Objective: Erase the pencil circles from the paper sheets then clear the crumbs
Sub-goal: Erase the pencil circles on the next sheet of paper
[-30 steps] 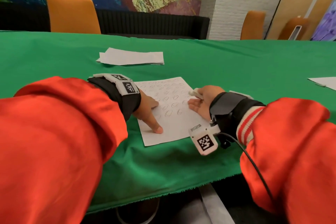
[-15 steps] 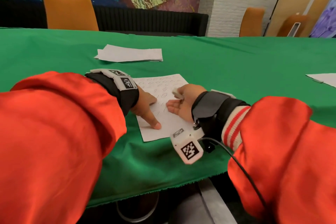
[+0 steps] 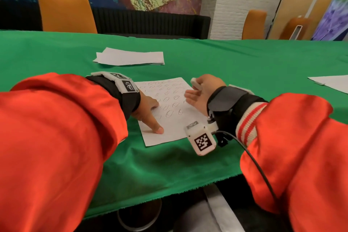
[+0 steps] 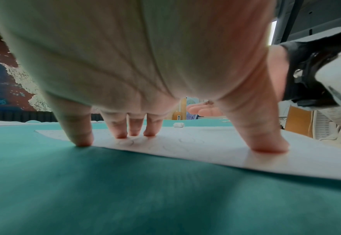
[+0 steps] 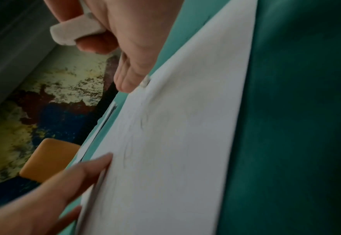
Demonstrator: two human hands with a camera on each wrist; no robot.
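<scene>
A white paper sheet (image 3: 170,118) covered with pencil circles lies on the green cloth. My left hand (image 3: 152,117) presses it flat with straight fingertips (image 4: 121,135) and thumb (image 4: 266,143) along its left side. My right hand (image 3: 197,92) is at the sheet's right edge. Its thumb and forefinger pinch a white eraser (image 3: 194,83) (image 5: 75,34), while its other fingers (image 5: 125,82) reach out straight over the paper (image 5: 175,159). A small rolled eraser crumb (image 5: 145,81) (image 4: 178,125) lies beside those fingers.
A stack of paper sheets (image 3: 130,58) lies farther back on the green table (image 3: 244,66). Another sheet (image 3: 333,84) with a small white piece (image 3: 319,82) is at the far right. Orange chairs (image 3: 66,13) stand behind. The table's front edge (image 3: 169,192) is close to me.
My right hand, still with the eraser, swept left onto the sheet and then came back to its right edge, a little farther up. The left hand kept pressing the paper.
</scene>
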